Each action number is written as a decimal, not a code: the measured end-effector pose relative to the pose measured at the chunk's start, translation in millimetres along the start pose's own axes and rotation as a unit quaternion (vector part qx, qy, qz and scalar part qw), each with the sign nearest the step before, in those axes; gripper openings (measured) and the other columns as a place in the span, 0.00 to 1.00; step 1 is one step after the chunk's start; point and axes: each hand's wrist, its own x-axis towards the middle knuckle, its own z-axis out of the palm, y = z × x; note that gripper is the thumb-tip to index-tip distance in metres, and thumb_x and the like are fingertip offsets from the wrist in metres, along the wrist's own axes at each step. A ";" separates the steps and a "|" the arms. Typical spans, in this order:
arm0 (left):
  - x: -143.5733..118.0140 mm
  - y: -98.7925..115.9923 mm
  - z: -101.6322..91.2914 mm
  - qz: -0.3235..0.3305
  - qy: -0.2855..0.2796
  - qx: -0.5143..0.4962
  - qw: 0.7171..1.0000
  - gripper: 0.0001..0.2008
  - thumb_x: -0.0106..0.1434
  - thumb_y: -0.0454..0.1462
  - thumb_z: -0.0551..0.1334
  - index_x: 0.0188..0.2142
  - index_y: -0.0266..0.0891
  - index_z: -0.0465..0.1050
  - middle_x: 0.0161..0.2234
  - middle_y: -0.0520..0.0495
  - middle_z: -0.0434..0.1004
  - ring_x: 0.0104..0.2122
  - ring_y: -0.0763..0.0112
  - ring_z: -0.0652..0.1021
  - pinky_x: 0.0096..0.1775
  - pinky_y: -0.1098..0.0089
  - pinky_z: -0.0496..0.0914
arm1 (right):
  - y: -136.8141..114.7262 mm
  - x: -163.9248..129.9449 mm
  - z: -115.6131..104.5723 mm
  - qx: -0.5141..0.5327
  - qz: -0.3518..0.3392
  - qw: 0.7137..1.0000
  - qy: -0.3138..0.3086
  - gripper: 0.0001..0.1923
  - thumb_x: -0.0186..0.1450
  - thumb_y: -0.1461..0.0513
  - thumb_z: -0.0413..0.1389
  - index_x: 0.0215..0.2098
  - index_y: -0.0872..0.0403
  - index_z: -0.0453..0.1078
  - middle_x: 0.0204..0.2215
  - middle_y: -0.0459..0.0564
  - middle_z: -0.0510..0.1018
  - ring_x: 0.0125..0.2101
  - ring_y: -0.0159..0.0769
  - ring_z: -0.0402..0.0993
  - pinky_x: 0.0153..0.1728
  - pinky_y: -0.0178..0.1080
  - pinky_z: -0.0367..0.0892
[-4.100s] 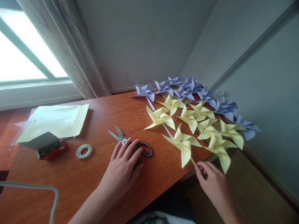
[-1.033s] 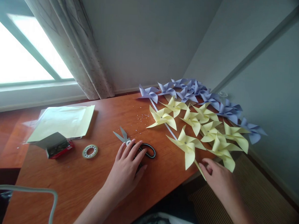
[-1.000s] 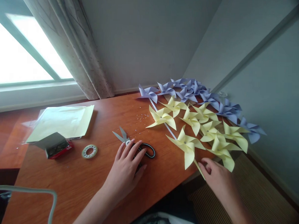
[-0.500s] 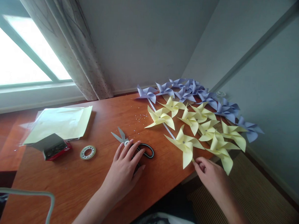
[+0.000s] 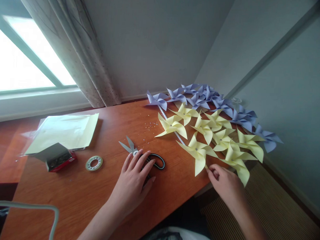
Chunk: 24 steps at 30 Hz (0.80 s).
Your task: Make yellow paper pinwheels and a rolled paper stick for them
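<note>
Right here, from where I stand, the person's right hand [image 5: 213, 172] has its thumb and fingers pinched on the short yellow stick [image 5: 206, 167] of the nearest yellow pinwheel [image 5: 197, 151]. That pinwheel sits at the near edge of the tabletop [image 5: 81, 201], its blades fanned out to the left of the hand. The left hand [image 5: 135, 178] lies palm down with fingers spread over the black-handled scissors [image 5: 129, 145], covering part of the handles without curling round them. The scissors' blades stand parted and point away toward the window side.

Beyond the pinched pinwheel, more yellow pinwheels [image 5: 171, 125] cluster together, and behind them purple pinwheels [image 5: 176, 95] spread along the far right of the surface. A pale lilac stick [image 5: 179, 138] shows between two of the yellow ones. Small scraps [image 5: 150, 126] are scattered just left of the cluster.

Over on the left side, a roll of tape [image 5: 88, 163] lies flat beside a red box [image 5: 66, 162], whose grey flap is raised over dark contents I can't make out. Behind the box, yellow paper [image 5: 61, 130] lies partly inside a clear plastic sleeve. A pale cable [image 5: 28, 205] bends across the near left corner.
</note>
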 end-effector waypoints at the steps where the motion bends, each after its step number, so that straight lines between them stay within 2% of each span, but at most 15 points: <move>1: -0.1 0.0 0.0 0.000 -0.001 0.002 1.000 0.23 0.69 0.40 0.56 0.63 0.47 0.66 0.69 0.45 0.60 0.68 0.49 0.59 0.66 0.41 0.56 | 2.1 1.1 1.0 -0.002 0.004 1.000 -0.008 0.08 0.66 0.54 0.54 0.33 0.48 0.72 0.26 0.45 0.80 0.27 0.39 0.76 0.26 0.37 0.55; 4: -0.2 0.0 0.1 -0.001 -0.002 0.005 1.000 0.23 0.69 0.40 0.56 0.64 0.46 0.65 0.69 0.45 0.59 0.68 0.48 0.59 0.66 0.41 0.56 | 5.5 2.5 2.0 -0.001 0.007 1.000 -0.018 0.09 0.66 0.53 0.55 0.33 0.48 0.72 0.26 0.44 0.80 0.26 0.38 0.76 0.25 0.37 0.55; 13: 0.2 0.1 -0.3 -0.002 -0.005 0.000 1.000 0.23 0.69 0.40 0.56 0.63 0.47 0.66 0.69 0.45 0.59 0.68 0.48 0.59 0.66 0.40 0.55 | -6.9 -5.4 -2.5 -0.007 -0.024 0.999 0.021 0.11 0.67 0.55 0.52 0.34 0.49 0.73 0.25 0.46 0.80 0.25 0.38 0.75 0.24 0.37 0.54; 24: 0.7 0.5 -0.3 0.000 -0.007 0.009 1.000 0.23 0.69 0.40 0.56 0.63 0.46 0.66 0.69 0.44 0.59 0.68 0.48 0.59 0.65 0.40 0.56 | -9.7 -9.4 0.8 -0.003 -0.028 1.000 0.013 0.11 0.68 0.54 0.52 0.33 0.49 0.72 0.24 0.46 0.79 0.26 0.38 0.75 0.25 0.36 0.55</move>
